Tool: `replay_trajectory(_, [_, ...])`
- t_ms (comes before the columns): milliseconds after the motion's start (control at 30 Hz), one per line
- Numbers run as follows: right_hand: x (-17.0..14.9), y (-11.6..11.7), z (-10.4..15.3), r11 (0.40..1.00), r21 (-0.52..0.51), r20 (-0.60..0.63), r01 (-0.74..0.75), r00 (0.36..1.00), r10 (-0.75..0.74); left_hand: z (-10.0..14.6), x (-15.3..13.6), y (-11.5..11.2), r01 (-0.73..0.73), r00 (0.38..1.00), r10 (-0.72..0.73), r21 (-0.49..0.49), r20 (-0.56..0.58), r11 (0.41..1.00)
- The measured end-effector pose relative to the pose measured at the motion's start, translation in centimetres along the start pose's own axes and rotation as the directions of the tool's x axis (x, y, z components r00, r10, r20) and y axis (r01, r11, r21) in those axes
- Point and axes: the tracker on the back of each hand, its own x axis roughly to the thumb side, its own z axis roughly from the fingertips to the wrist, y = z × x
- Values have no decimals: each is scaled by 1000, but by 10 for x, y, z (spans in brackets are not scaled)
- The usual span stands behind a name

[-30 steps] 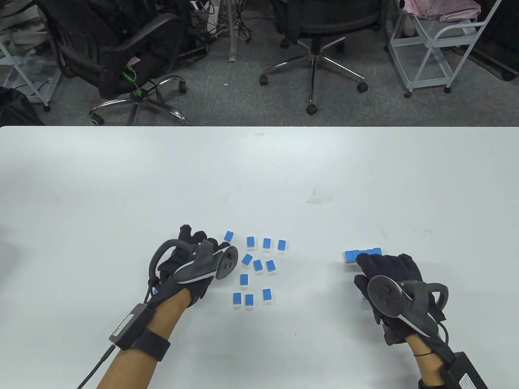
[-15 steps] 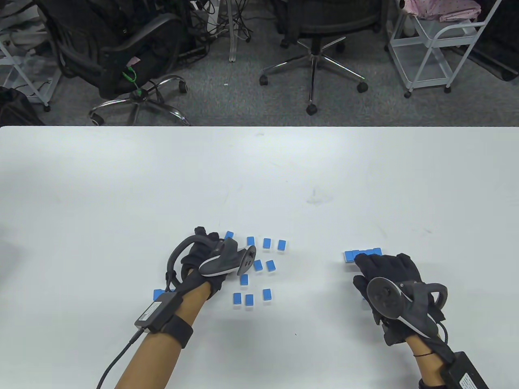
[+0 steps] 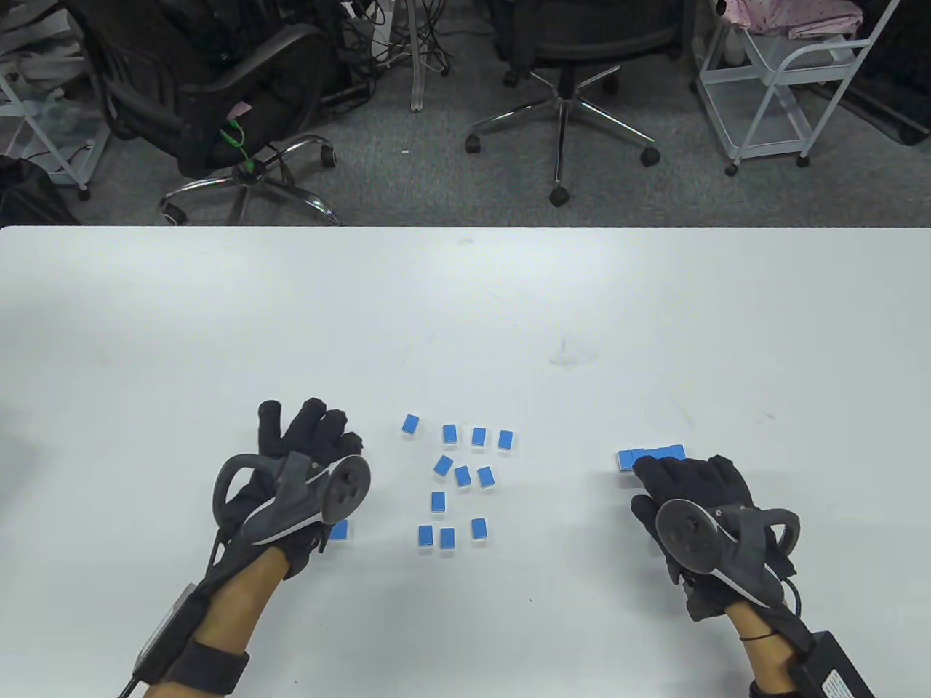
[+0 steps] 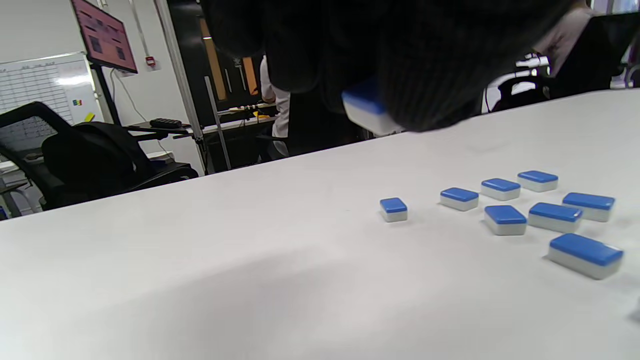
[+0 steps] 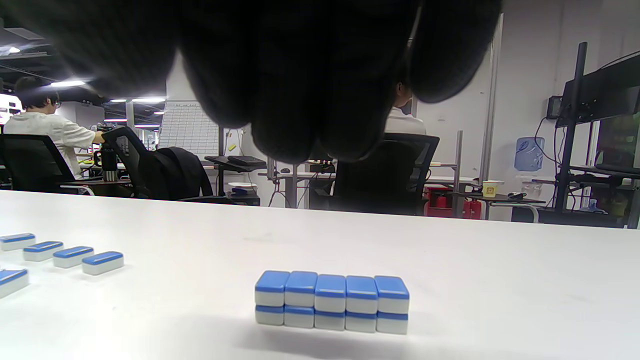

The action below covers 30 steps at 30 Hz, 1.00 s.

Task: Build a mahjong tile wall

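- left hand (image 3: 305, 472): palm side hidden under the tracker in table view; in left wrist view the fingers (image 4: 430, 65) are a dark blur cut by the top edge
- held tile (image 4: 367, 107): only one blue-and-white corner shows in left wrist view, rest covered by the glove; grip can't be made out
- tile near left wrist (image 3: 339, 530): partly covered by the hand
- right hand (image 3: 698, 509): covers the near part of the tile wall (image 3: 651, 458) in table view; contact can't be told
- loose tiles (image 5: 15, 280): cut off at the left edge of right wrist view
- tile faces: none visible
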Motion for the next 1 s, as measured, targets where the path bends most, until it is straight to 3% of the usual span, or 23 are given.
replay_trajectory(167, [1, 1, 0, 1000, 8, 3, -3, 1000, 3, 26, -13, -30, -96, 995, 95, -26, -28, 995])
replay_trajectory(267, [2, 1, 0, 1000, 12, 4, -4, 1000, 4, 30, -13, -45, -128, 992, 127, -36, -25, 991])
replay_trajectory(333, [2, 2, 0, 1000, 19, 0, -5, 1000, 5, 29, -13, -53, -133, 991, 132, -95, -15, 987])
replay_trajectory(1000, [3, 2, -1, 1000, 22, 5, -7, 1000, 7, 26, -11, -70, -107, 994, 105, -144, -24, 984])
